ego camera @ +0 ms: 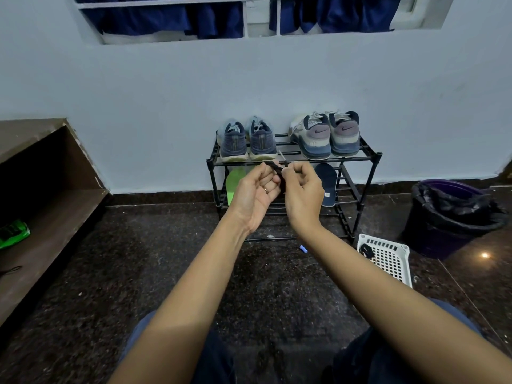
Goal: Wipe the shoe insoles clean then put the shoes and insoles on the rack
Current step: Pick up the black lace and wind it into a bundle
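A black wire shoe rack (371,159) stands against the wall. On its top shelf sit a pair of blue shoes (246,141) at the left and a pair of grey and blue shoes (327,135) at the right. A green insole (234,182) and a dark blue insole (328,184) lean on the shelf below. In front of the rack, my left hand (256,194) and my right hand (303,192) both pinch a small dark strip (275,166), possibly a shoelace or cloth; part of it is hidden between my fingers.
A white plastic basket (388,259) holding a dark item lies on the dark stone floor at the right. Behind it stands a purple bin (448,217) lined with a black bag. A brown shelf unit (52,195) with a green packet (12,234) is at the left.
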### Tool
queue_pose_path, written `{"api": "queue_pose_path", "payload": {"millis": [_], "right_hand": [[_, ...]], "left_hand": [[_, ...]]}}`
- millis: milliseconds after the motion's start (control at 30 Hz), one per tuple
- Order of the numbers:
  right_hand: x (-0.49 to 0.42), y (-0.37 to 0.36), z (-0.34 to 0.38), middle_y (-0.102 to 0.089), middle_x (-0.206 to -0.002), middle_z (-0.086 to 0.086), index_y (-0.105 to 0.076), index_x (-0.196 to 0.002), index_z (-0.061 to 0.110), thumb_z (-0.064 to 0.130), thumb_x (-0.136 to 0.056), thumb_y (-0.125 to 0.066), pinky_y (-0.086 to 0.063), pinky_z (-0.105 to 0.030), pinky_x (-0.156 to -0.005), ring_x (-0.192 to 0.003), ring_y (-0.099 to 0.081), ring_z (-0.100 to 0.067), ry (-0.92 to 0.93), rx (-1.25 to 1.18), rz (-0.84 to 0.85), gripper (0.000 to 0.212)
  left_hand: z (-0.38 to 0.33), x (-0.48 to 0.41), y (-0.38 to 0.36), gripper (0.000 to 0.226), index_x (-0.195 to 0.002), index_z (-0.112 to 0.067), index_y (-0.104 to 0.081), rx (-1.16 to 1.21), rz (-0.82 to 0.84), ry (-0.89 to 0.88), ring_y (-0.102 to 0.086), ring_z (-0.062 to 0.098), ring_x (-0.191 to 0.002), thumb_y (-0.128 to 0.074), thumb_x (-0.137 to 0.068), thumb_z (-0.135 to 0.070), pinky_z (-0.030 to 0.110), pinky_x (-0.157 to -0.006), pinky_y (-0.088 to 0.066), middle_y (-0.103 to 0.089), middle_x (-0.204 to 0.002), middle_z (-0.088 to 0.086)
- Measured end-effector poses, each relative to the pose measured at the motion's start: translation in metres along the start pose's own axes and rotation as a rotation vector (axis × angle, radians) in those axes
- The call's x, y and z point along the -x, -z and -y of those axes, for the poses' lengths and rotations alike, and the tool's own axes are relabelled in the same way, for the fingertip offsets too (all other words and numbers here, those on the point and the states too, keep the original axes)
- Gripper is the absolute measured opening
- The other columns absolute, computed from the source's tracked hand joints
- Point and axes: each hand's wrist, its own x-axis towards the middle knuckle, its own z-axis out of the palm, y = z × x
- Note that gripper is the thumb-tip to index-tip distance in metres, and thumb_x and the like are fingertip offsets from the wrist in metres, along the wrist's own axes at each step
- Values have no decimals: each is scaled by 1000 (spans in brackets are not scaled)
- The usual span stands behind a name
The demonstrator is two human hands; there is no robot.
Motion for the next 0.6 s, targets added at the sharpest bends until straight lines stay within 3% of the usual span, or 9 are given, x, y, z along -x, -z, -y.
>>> {"api": "queue_pose_path", "payload": {"millis": [167, 267, 400, 533, 600], "right_hand": [[-8, 5, -1, -55, -47, 16, -63, -79, 16, 17, -83, -65, -41, -22, -60, -46, -48, 5, -127, 5, 49, 4], [-11, 10, -3, -64, -63, 8, -60, -77, 26, 23, -80, -68, -46, -28, -63, -57, -54, -4, -104, 65, 68, 9], [-12, 17, -3, -68, -72, 8, -69, -84, 20, 22, -83, -65, -43, -21, -61, -59, -58, -5, 0, 243, 96, 4], [-11, 18, -6, -71, -75, 2, -73, -86, 14, 20, -88, -61, -41, -13, -60, -67, -61, -9, 148, 361, 127, 13], [-12, 18, -10, -71, -75, -1, -73, -84, 12, 20, -87, -63, -45, -18, -62, -68, -62, -13, 186, 385, 175, 13]], "left_hand": [[1, -1, 3, 18, -85, -12, -53, -114, 24, -56, -50, 8, -71, -44, -100, -8, 19, -72, -52, -47, -77, 3], [5, -2, 3, 17, -85, -14, -51, -162, 23, -58, -47, 7, -69, -44, -100, -9, 17, -67, -47, -44, -75, 2], [10, -1, -1, 22, -81, -15, -51, -200, 27, -48, -43, 6, -67, -41, -100, -8, 15, -61, -43, -47, -65, -4], [17, -5, -1, 20, -84, -14, -53, -226, 56, -43, -43, 13, -83, -42, -100, -9, 25, -82, -43, -49, -79, 2], [17, -5, -2, 22, -85, -11, -57, -224, 61, -46, -48, 12, -84, -40, -99, -6, 27, -85, -44, -54, -82, 4]]}}
